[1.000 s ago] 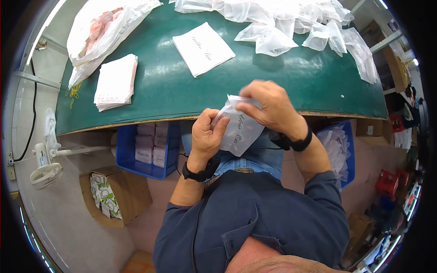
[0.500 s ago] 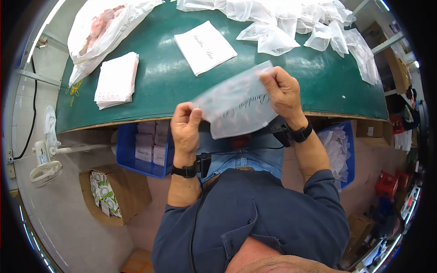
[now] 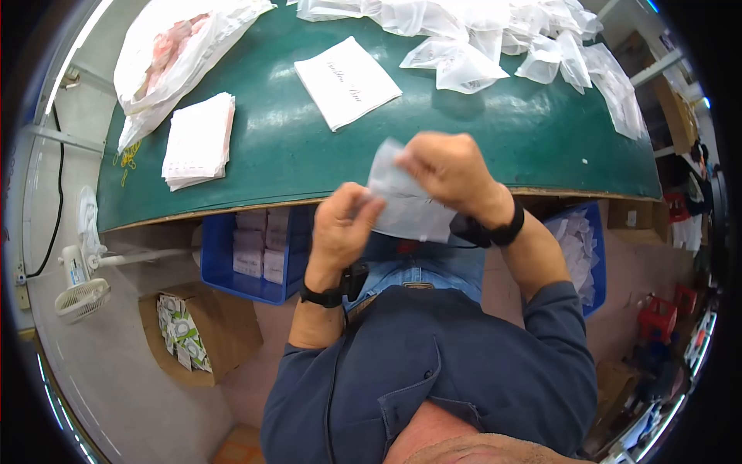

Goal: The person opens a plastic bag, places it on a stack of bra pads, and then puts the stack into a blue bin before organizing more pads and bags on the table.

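Note:
Between my hands, in front of the table edge, is a translucent frosted plastic bag (image 3: 410, 215). Its left edge is pinched in the closed fingers of my left hand (image 3: 340, 226). My right hand (image 3: 457, 172) is closed on its upper part, and the fingers are partly blurred. Most of the print on the bag is hidden. Beyond my hands lies a stack of white printed sheets (image 3: 348, 83) on the green table (image 3: 286, 158). Another white stack (image 3: 199, 139) is farther left.
Frosted bags (image 3: 464, 66) are heaped along the table's far right. A white plastic sack (image 3: 224, 39) with pink contents stands far left, near yellow bands (image 3: 127, 155). Below are blue bins (image 3: 290, 259), a cardboard box (image 3: 232, 332) and a fan (image 3: 81, 300).
My hands have come closer together, the right moving left and the left moving right. The bag, spread flat before, is now folded or bunched between them.

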The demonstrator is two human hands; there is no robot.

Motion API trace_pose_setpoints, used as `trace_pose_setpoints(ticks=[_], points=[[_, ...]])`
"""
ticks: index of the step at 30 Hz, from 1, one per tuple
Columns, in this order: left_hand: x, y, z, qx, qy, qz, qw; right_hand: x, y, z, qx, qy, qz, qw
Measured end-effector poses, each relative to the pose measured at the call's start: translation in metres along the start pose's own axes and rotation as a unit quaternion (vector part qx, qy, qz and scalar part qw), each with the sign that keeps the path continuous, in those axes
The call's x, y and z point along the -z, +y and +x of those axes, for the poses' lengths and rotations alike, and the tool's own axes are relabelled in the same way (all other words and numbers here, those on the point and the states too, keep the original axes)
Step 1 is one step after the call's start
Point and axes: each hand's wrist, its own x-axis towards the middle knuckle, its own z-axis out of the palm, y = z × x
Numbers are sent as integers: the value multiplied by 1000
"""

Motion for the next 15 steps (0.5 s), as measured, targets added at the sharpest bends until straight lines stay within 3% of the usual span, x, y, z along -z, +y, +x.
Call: trace_pose_setpoints(ticks=[1, 4, 7, 8, 10, 15], points=[[6, -2, -3, 29, -4, 1, 1000, -4, 3, -6, -48, -77, 53, 994], [19, -11, -10, 75, 5, 6, 997, -11, 9, -13, -84, -77, 88, 990], [22, -22, -10, 96, 110, -70, 987, -12, 10, -21, -143, -86, 146, 975], [26, -23, -6, 79, 104, -72, 989, -10, 10, -20, -180, -101, 191, 960], [34, -24, 0, 78, 184, -86, 976, -8, 14, -22, -204, -107, 223, 947], [35, -19, 19, 19, 170, -47, 984, 0, 20, -27, -232, -135, 229, 936]])
